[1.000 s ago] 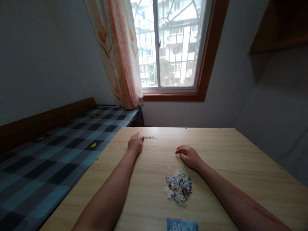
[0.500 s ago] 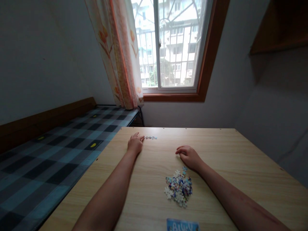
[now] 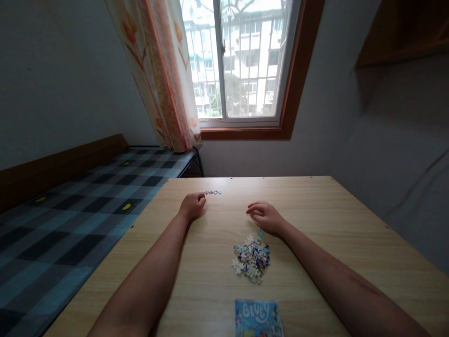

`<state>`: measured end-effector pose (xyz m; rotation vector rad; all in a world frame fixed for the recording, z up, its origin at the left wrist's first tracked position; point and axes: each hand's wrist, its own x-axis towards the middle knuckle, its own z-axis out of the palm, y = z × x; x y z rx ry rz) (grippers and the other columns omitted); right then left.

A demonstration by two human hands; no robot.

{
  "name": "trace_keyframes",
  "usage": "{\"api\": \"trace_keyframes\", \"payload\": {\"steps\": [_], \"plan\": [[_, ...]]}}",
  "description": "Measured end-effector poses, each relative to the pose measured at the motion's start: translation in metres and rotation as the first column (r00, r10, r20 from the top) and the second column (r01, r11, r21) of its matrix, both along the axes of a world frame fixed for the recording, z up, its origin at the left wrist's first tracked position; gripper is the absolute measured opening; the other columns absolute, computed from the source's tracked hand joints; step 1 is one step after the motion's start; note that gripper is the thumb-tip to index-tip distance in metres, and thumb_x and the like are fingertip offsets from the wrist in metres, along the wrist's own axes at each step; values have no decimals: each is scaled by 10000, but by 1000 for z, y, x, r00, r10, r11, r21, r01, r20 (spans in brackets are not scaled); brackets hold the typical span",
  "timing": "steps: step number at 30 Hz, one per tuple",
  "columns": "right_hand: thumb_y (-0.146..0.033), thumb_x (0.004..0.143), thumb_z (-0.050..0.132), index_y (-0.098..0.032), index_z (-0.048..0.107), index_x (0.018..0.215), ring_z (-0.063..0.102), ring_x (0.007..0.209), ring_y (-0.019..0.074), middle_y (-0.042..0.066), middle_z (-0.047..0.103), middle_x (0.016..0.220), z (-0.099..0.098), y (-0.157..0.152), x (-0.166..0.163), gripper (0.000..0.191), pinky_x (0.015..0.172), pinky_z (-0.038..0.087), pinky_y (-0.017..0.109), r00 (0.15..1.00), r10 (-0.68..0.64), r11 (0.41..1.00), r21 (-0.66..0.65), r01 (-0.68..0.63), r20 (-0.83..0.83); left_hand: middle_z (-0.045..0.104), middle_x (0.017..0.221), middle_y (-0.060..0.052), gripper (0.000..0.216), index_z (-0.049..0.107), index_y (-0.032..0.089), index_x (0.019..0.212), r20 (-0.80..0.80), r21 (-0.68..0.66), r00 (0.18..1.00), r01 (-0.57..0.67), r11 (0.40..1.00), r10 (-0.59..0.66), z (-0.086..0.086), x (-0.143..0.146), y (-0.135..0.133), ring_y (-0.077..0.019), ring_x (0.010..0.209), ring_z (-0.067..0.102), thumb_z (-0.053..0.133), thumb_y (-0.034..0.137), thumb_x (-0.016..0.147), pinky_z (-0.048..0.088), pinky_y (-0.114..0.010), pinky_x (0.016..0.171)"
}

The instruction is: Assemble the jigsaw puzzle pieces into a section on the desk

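Note:
My left hand point(image 3: 192, 206) is at the far left of the table, its fingers curled in. Whether anything is inside them I cannot make out. Just beyond its knuckles lies a short row of jigsaw puzzle pieces point(image 3: 213, 192). My right hand point(image 3: 265, 216) rests on the wood right of centre, fingers loosely stretched and holding nothing visible. Near its wrist, a few joined-looking blue pieces point(image 3: 260, 235) lie at the top of a loose heap of jigsaw pieces point(image 3: 253, 259). Some in the heap show pale backs, others coloured print.
The pale wooden table point(image 3: 308, 281) carries a blue box or card lettered "Bluey" point(image 3: 258, 319) at the near edge. A bed with a checked cover point(image 3: 87, 224) stands to the left. Behind are a curtain point(image 3: 157, 70) and a window point(image 3: 250, 70).
My left hand has drawn its fingers in from a spread pose and shifted slightly nearer, off the row's end. My right hand stays nearly still. The view has tilted down, showing more of the blue box.

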<state>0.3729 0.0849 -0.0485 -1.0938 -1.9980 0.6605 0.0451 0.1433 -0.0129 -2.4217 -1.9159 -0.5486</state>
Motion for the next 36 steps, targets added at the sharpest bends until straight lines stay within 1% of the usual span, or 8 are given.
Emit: {"api": "trace_keyframes", "payload": {"steps": [2,5,7,13,19,24,30,36], "plan": [[-166,751,630,-211,769,992,625,1148,220,79,662,1227,1,1,8,282,1059,465,383,989,109,980,-155,-124,-101,710,757,-50,299,670,202,680,-37,-22,999,-8,1000,7,1,2,-1,-187,739,605,410,258,817,379,-278,671],[-229,734,713,-218,714,1160,502,1335,245,95,487,1464,6,3,24,426,1112,430,394,924,286,859,-359,-365,-255,725,802,-51,285,677,214,682,-74,-45,997,-25,999,21,2,4,-1,-200,766,616,436,295,812,354,-280,639],[-234,706,760,-237,695,1207,367,1438,261,92,449,1500,12,4,32,504,1173,353,427,909,360,816,-402,-415,-208,733,833,-53,285,685,220,696,-99,-62,994,-46,997,39,3,5,-1,-211,795,627,447,320,816,348,-278,627],[-133,679,710,-253,708,1203,256,1490,269,72,492,1474,20,2,35,538,1241,194,484,920,389,875,-333,-352,50,750,893,-62,322,729,237,794,-149,-133,980,-151,980,131,7,17,-3,-231,828,655,443,376,845,375,-274,618],[-162,743,626,-204,726,1123,443,1387,235,96,599,1351,1,4,25,395,1151,393,419,955,283,927,-229,-296,-88,748,963,-107,351,749,223,856,-166,-125,943,-309,943,287,4,39,-14,-263,868,673,440,390,862,440,-302,675],[-156,816,562,-194,745,994,657,1062,198,70,718,1103,-1,5,15,257,999,506,371,982,186,982,4,-186,-2,746,943,-110,364,746,220,852,-182,-109,943,-301,947,279,3,39,-22,-249,840,670,424,388,884,429,-296,665],[-181,848,557,-203,742,1052,659,1042,195,66,722,1099,8,0,16,276,978,504,355,981,191,980,49,-193,44,721,780,-84,433,720,211,727,-208,-155,975,44,987,-77,10,48,-34,-198,706,608,416,462,907,337,-280,604],[-371,770,731,-258,690,1246,518,1290,264,71,614,1337,16,-1,27,490,1129,379,425,941,281,959,-35,-280,188,622,595,-10,452,673,195,641,-74,-377,880,411,830,-469,23,87,-54,-125,537,442,519,564,852,267,-275,553]]}}
